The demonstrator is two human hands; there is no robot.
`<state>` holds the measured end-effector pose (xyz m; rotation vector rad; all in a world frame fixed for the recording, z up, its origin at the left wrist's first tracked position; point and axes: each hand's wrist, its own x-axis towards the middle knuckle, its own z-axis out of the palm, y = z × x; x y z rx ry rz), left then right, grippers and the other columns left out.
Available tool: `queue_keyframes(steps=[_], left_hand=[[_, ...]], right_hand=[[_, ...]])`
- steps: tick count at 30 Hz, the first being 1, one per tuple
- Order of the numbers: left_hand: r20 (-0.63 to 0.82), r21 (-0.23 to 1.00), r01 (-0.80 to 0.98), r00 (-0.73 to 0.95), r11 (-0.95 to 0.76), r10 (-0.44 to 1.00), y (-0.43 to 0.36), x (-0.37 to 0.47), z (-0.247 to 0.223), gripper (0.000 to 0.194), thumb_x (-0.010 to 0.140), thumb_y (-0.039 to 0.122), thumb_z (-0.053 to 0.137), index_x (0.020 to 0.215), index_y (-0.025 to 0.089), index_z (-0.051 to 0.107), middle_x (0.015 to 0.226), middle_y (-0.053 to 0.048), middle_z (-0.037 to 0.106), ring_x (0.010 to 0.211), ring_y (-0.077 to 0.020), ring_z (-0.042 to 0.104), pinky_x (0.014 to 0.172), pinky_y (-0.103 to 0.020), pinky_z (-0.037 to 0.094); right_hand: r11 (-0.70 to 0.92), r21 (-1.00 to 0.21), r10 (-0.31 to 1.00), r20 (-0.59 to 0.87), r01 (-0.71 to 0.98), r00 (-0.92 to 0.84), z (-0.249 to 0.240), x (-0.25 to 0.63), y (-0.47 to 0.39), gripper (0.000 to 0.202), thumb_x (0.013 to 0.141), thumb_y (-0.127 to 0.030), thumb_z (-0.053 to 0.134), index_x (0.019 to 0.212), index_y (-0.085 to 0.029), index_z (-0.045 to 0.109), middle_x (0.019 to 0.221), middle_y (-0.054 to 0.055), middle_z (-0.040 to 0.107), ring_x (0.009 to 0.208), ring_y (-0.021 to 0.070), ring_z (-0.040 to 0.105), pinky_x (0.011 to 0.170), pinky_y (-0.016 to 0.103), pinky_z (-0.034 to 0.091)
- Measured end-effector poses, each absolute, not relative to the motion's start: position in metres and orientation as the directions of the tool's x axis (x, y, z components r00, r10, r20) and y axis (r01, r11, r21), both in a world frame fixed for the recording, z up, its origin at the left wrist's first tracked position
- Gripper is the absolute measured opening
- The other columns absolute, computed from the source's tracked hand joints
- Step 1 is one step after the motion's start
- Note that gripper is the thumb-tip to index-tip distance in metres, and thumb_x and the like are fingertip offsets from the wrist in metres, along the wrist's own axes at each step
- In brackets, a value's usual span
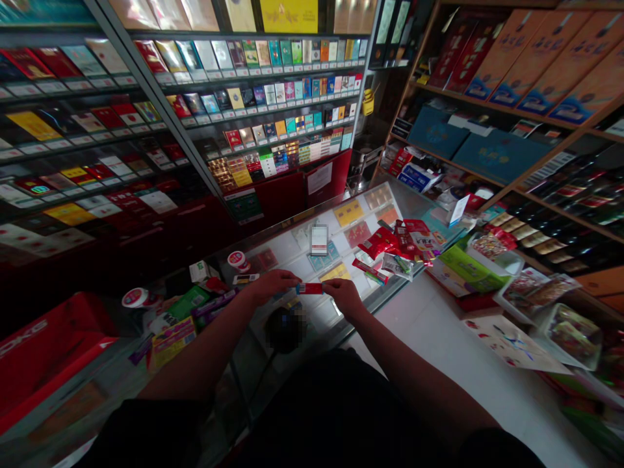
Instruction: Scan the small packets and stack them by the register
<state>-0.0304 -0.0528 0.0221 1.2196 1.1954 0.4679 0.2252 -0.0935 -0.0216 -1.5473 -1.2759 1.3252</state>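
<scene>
A small red packet with a blue end (pixel 311 288) is stretched level between my two hands, above the glass counter (pixel 319 211). My left hand (pixel 273 286) pinches its left end. At the other end, the fingers of my right hand (pixel 342 297) are closed on it. A dark round object (pixel 284 331), partly pixelated, sits below my left hand with a cable running from it. Farther right on the glass lie several red snack bags (pixel 380 242), a red and green stick-shaped packet (pixel 370 272) and a silvery packet (pixel 397 265).
To the left are a tub with a red and white lid (pixel 238 261), a second tub (pixel 139 298), green and yellow packages (pixel 173 341) and a red box (pixel 53 354). Cigarette shelves (pixel 273 71) line the back. Boxes and bottles fill wooden shelves (pixel 517 188) at right.
</scene>
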Motion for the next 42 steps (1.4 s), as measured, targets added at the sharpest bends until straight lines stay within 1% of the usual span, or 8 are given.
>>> queue_keyframes(steps=[3, 8, 15, 18, 24, 32, 35, 42], left_hand=[[-0.462, 0.884, 0.258, 0.352, 0.389, 0.814, -0.055, -0.031, 0.021, 0.042, 0.066, 0.052, 0.087, 0.090, 0.017, 0.081, 0.093, -0.008, 0.078, 0.085, -0.0201, 0.064, 0.075, -0.031, 0.046], [-0.440, 0.895, 0.108, 0.363, 0.432, 0.821, -0.058, -0.036, 0.017, 0.046, 0.063, 0.053, 0.091, 0.088, 0.015, 0.080, 0.090, -0.010, 0.078, 0.081, -0.0206, 0.067, 0.076, -0.032, 0.048], [-0.467, 0.879, 0.082, 0.351, 0.470, 0.811, -0.061, -0.040, 0.024, 0.046, 0.067, 0.054, 0.091, 0.090, 0.016, 0.080, 0.103, -0.011, 0.078, 0.095, -0.0223, 0.067, 0.087, -0.035, 0.048], [-0.471, 0.873, 0.050, 0.344, 0.485, 0.812, -0.063, -0.042, 0.025, 0.045, 0.067, 0.053, 0.092, 0.089, 0.015, 0.079, 0.101, -0.011, 0.078, 0.094, -0.0221, 0.067, 0.087, -0.036, 0.048], [-0.479, 0.860, -0.027, 0.301, 0.509, 0.825, -0.068, -0.045, 0.022, 0.046, 0.061, 0.049, 0.096, 0.086, 0.014, 0.077, 0.086, -0.008, 0.076, 0.080, -0.0200, 0.067, 0.082, -0.036, 0.048], [-0.505, 0.851, -0.009, 0.258, 0.524, 0.824, -0.070, -0.042, 0.025, 0.047, 0.061, 0.049, 0.095, 0.088, 0.014, 0.079, 0.096, -0.010, 0.077, 0.091, -0.0217, 0.068, 0.088, -0.037, 0.050], [-0.507, 0.851, 0.001, 0.259, 0.525, 0.822, -0.070, -0.041, 0.026, 0.047, 0.061, 0.048, 0.095, 0.088, 0.013, 0.079, 0.093, -0.010, 0.077, 0.088, -0.0209, 0.068, 0.086, -0.036, 0.050], [-0.472, 0.860, -0.073, 0.264, 0.505, 0.841, -0.075, -0.042, 0.027, 0.042, 0.062, 0.043, 0.095, 0.080, 0.014, 0.070, 0.078, -0.004, 0.071, 0.071, -0.0155, 0.062, 0.072, -0.031, 0.048]], right_hand=[[-0.276, -0.935, 0.959, -0.284, 0.225, -0.004, -0.018, 0.224, -0.093, 0.031, 0.076, -0.043, 0.073, 0.088, -0.016, 0.085, 0.080, 0.007, 0.079, 0.078, 0.0224, 0.068, 0.079, 0.035, 0.050], [-0.296, -0.928, 0.954, -0.300, 0.226, 0.021, -0.012, 0.219, -0.094, 0.030, 0.076, -0.039, 0.073, 0.089, -0.015, 0.085, 0.084, 0.008, 0.081, 0.086, 0.0242, 0.070, 0.081, 0.035, 0.050], [-0.271, -0.925, 0.956, -0.290, 0.265, -0.035, -0.001, 0.213, -0.094, 0.034, 0.076, -0.045, 0.071, 0.082, -0.014, 0.083, 0.066, 0.003, 0.070, 0.066, 0.0171, 0.056, 0.064, 0.030, 0.041], [-0.274, -0.930, 0.954, -0.294, 0.243, -0.050, -0.001, 0.211, -0.092, 0.033, 0.076, -0.044, 0.070, 0.081, -0.013, 0.081, 0.066, 0.003, 0.069, 0.064, 0.0164, 0.055, 0.064, 0.030, 0.041], [-0.240, -0.930, 0.964, -0.262, 0.277, -0.044, -0.002, 0.208, -0.091, 0.028, 0.075, -0.039, 0.069, 0.080, -0.015, 0.082, 0.072, 0.004, 0.073, 0.072, 0.0187, 0.062, 0.072, 0.031, 0.045], [-0.261, -0.939, 0.958, -0.280, 0.224, -0.057, 0.001, 0.205, -0.090, 0.032, 0.074, -0.045, 0.069, 0.075, -0.015, 0.079, 0.064, 0.002, 0.066, 0.063, 0.0158, 0.054, 0.065, 0.030, 0.041], [-0.276, -0.935, 0.954, -0.295, 0.224, -0.058, 0.002, 0.205, -0.090, 0.032, 0.074, -0.045, 0.069, 0.073, -0.015, 0.078, 0.062, 0.001, 0.064, 0.062, 0.0154, 0.052, 0.063, 0.030, 0.040], [-0.298, -0.945, 0.948, -0.310, 0.136, -0.076, -0.002, 0.201, -0.091, 0.031, 0.074, -0.044, 0.071, 0.079, -0.014, 0.079, 0.069, 0.003, 0.069, 0.067, 0.0166, 0.058, 0.068, 0.031, 0.047]])
